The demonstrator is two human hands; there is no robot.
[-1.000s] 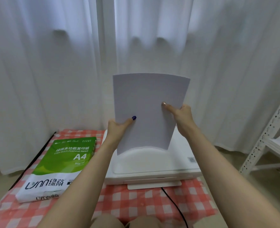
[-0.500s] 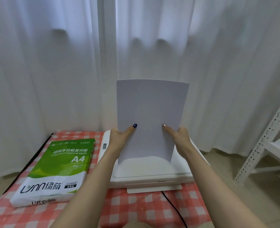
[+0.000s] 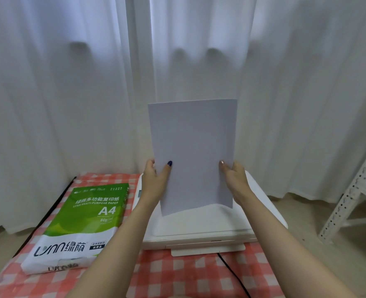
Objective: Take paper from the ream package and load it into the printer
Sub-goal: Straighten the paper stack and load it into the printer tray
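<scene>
Moved: both grips have slid out from the face of the paper (image 3: 193,151) to its side edges, and its top edge, bowed a second ago, now looks flatter.
Worktop (image 3: 177,274): a red-and-white checked cloth covers it, and a black cable (image 3: 231,274) runs across it toward me from under the printer.
Ream package (image 3: 85,222): green and white, marked A4, it lies flat on the worktop just left of the printer. I judge its near end is opened but cannot be sure.
Printer (image 3: 201,231): white with the lid down. A small tray lip juts out at the front, and I see no paper in any slot.
Left grip (image 3: 155,181): pinches the paper's left edge, with the thumb on the near face and the fingers hidden behind.
Right grip (image 3: 234,177): pinches the right edge the same way, at about the same height.
Paper, position: it is held upright over the printer lid, with the lower edge hanging clear above the lid. I cannot tell whether it is one sheet or several.
Done: paper is out of the ream package and squared up over the printer.
Left: the loading itself. The paper hides the printer's rear, so I cannot see a feed slot. I judge the paper must go back and down into one.
Behind: white curtains (image 3: 70,93) hang across the view, and a white slotted rack (image 3: 354,190) stands at the far right.
</scene>
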